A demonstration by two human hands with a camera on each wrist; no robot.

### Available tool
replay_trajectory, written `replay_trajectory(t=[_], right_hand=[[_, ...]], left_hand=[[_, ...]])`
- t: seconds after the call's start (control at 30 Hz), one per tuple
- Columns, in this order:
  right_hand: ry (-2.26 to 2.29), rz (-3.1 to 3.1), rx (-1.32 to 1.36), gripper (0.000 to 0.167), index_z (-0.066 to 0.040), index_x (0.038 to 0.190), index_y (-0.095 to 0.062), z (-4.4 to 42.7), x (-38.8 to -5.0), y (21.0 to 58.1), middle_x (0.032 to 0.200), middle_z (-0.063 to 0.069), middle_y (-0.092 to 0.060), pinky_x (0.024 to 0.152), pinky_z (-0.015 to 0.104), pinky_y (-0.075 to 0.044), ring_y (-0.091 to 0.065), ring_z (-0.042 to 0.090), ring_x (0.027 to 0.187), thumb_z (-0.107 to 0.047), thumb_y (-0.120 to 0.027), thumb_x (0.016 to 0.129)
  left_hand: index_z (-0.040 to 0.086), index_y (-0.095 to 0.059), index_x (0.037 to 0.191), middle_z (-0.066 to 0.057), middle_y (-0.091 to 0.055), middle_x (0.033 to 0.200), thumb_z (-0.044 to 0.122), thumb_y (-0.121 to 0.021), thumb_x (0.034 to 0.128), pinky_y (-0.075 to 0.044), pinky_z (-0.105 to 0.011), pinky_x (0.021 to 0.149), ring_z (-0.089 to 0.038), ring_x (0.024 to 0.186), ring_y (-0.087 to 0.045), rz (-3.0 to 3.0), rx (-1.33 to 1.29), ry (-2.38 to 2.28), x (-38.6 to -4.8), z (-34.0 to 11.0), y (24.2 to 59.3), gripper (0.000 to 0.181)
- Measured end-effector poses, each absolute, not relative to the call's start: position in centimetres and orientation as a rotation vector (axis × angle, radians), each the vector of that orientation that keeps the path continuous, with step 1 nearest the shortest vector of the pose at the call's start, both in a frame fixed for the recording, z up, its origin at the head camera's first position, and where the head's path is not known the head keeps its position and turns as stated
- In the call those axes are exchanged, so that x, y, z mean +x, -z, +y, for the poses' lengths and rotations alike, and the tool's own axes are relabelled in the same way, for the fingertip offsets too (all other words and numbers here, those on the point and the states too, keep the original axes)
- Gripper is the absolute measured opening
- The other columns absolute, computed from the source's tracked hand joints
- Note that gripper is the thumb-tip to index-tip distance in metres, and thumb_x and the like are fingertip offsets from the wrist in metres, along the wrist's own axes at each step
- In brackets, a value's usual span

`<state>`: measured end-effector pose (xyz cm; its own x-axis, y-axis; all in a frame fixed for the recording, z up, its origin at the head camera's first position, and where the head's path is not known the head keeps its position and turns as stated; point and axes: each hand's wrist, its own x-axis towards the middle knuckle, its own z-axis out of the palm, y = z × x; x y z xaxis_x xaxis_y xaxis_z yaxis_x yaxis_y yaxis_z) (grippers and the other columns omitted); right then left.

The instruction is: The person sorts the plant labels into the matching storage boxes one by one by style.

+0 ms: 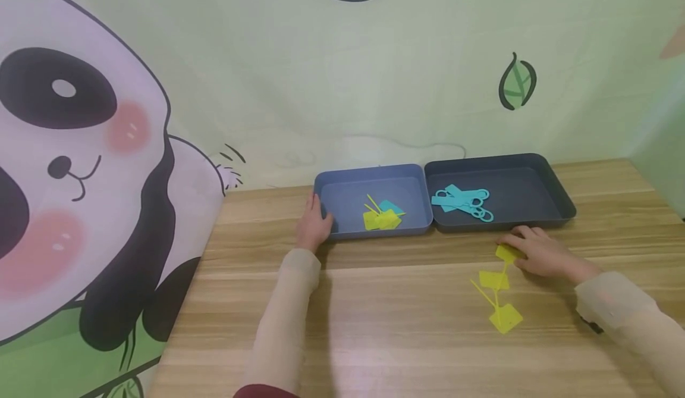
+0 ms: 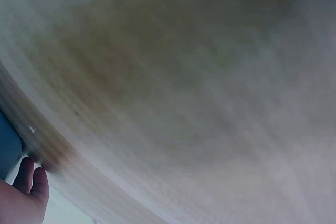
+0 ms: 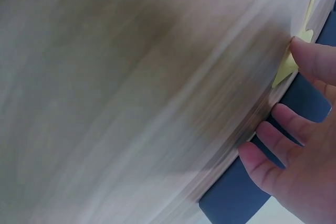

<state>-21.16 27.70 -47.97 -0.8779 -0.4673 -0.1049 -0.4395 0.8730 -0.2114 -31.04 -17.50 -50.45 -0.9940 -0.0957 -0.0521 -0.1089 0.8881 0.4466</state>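
My left hand (image 1: 314,225) holds the left side of a blue tray (image 1: 342,187); its curled fingers also show beside the tray in the left wrist view. Inside lie several yellow flat tags with thin tails and one teal piece (image 1: 391,207). Just in front of the dark grey tray, my right hand (image 1: 546,254) pinches a yellow tag (image 1: 505,253) with a thin strip tail. The right wrist view shows the thumb on this tag (image 3: 286,72), with the index finger mostly hidden. Two more yellow tags (image 1: 495,279) lie on the table nearer to me.
The dark grey tray (image 1: 527,193) stands against the blue one. Teal flat pieces with round loops (image 1: 462,200) lie in its left half. Wood-grain table (image 1: 396,320) spreads in front. Behind it hangs a pale green cloth (image 1: 257,77) with a panda and leaves.
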Motion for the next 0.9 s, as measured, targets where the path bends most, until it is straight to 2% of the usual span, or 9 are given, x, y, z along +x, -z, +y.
replay_trajectory(t=[0.17,0.4,0.6,0.73,0.9], right_hand=[[0.318,2.906,-0.643,0.042,-0.006,0.112,-0.053,27.3,-21.3,48.0,0.107,0.021,-0.05,0.081,0.055,-0.04,-0.046,0.038,0.097,-0.009,-0.067,0.072],[0.445,2.9,-0.577,0.036,-0.001,0.1,-0.052,27.0,-21.7,47.9,0.091,0.012,-0.057,0.071,0.044,-0.045,-0.052,0.026,0.081,-0.005,-0.068,0.068],[0.635,2.85,-0.544,0.024,0.002,0.095,-0.052,27.6,-22.1,47.9,0.081,0.011,-0.058,0.062,0.036,-0.045,-0.052,0.02,0.071,0.0,-0.059,0.073],[0.726,2.817,-0.512,0.008,0.0,0.084,-0.053,28.0,-22.3,47.4,0.07,0.003,-0.051,0.054,0.025,-0.037,-0.044,0.014,0.062,0.002,-0.055,0.076],[0.863,2.73,-0.439,0.002,0.001,0.082,-0.052,28.5,-22.7,46.7,0.068,0.002,-0.05,0.049,0.022,-0.038,-0.044,0.011,0.058,0.0,-0.052,0.081]], left_hand=[[0.006,-0.015,0.142,-0.004,-0.008,0.15,0.032,-0.04,0.0872,-0.027,-0.041,0.105,-0.024,0.134,-0.022,3.029,-0.156,-0.699,-31.2,-17.5,50.5,0.066],[0.006,-0.015,0.142,-0.003,-0.007,0.15,0.033,-0.04,0.0878,-0.026,-0.041,0.106,-0.023,0.135,-0.021,3.023,-0.152,-0.698,-31.2,-17.5,50.6,0.065],[0.006,-0.016,0.142,-0.004,-0.007,0.15,0.032,-0.04,0.0877,-0.027,-0.041,0.105,-0.023,0.134,-0.021,3.02,-0.156,-0.704,-31.1,-17.5,50.4,0.065],[0.006,-0.016,0.142,-0.003,-0.007,0.15,0.032,-0.041,0.0874,-0.028,-0.042,0.104,-0.024,0.134,-0.023,3.019,-0.163,-0.705,-31.1,-17.5,50.4,0.065],[0.006,-0.016,0.142,-0.003,-0.007,0.15,0.032,-0.041,0.0873,-0.028,-0.043,0.104,-0.024,0.134,-0.022,3.017,-0.161,-0.7,-31.1,-17.6,50.4,0.065]])
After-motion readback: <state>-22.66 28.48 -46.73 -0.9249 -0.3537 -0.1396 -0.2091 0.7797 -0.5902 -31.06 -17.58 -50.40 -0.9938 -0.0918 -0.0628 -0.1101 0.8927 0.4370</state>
